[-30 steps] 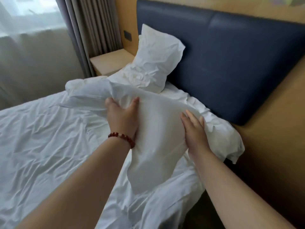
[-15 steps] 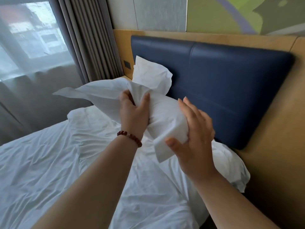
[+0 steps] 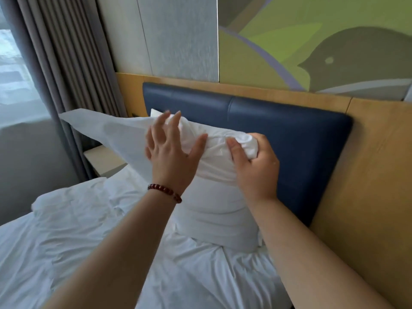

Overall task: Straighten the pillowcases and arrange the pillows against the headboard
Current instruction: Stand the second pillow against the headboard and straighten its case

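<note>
Centre of frame: 1 white pillow (image 3: 214, 210) stands upright on the bed sheet (image 3: 66, 241), in front of the blue headboard (image 3: 278, 134). The right hand (image 3: 256, 168) is closed around the pillow's bunched top corner. The left hand (image 3: 171, 157), fingers spread wide, lies flat against the pillowcase and grips nothing; 1 red bead bracelet (image 3: 165, 191) circles its wrist. A loose flap of pillowcase (image 3: 104, 128) trails toward the left of the frame. Behind it, 1 corner of a second pillow (image 3: 156, 113) shows against the headboard. Upper left: grey curtain (image 3: 66, 63).
</note>
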Demonstrator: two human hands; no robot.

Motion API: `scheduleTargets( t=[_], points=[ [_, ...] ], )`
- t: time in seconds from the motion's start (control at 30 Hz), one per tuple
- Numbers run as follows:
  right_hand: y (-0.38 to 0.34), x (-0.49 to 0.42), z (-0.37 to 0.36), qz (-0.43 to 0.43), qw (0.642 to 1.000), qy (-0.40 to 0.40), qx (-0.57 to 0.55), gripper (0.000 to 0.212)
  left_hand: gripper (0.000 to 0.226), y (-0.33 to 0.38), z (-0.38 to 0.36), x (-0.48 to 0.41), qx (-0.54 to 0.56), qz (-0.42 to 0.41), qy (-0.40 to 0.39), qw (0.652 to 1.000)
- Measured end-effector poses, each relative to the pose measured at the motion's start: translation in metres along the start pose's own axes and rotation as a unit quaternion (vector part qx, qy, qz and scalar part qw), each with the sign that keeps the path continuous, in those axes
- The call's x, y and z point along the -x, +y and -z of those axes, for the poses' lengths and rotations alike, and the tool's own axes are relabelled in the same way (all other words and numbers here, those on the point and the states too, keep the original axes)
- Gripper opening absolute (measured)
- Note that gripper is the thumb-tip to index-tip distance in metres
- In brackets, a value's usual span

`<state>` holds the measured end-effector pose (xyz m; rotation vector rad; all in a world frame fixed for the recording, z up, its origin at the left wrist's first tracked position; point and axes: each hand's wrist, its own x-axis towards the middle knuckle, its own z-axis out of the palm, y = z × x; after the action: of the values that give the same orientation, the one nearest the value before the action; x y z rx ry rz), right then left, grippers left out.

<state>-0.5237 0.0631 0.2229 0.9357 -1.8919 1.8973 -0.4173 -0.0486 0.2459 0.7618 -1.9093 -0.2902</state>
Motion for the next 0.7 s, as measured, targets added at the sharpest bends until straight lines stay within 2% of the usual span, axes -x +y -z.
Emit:
scheduleTargets(
  t=[0.1,0.23,0.33,0.47,0.57,0.7],
  points=[
    [0.012,-0.023,-0.012,-0.019,1.0,0.01,0.002,0.027,0.075,-0.026,0.0,-0.027,-0.057,-0.078,-0.024,0.995],
    [0.039,-0.06,-0.023,-0.023,0.999,0.031,0.003,0.025,0.084,-0.074,-0.011,-0.054,-0.05,0.003,-0.096,0.994],
    [0.062,-0.088,-0.038,-0.024,1.0,0.02,0.0,0.02,0.088,-0.095,-0.039,-0.066,-0.053,0.02,-0.128,0.99],
    [0.098,-0.127,-0.072,0.007,1.0,-0.009,0.012,0.036,0.093,-0.1,-0.094,-0.097,-0.013,0.062,-0.167,0.984],
    [0.13,-0.159,-0.095,0.038,0.999,-0.018,0.026,0.034,0.092,-0.107,-0.141,-0.119,0.005,0.098,-0.208,0.973],
    [0.178,-0.188,-0.122,0.035,0.998,-0.033,0.045,0.033,0.093,-0.133,-0.207,-0.127,0.045,0.138,-0.262,0.954]
  ],
)
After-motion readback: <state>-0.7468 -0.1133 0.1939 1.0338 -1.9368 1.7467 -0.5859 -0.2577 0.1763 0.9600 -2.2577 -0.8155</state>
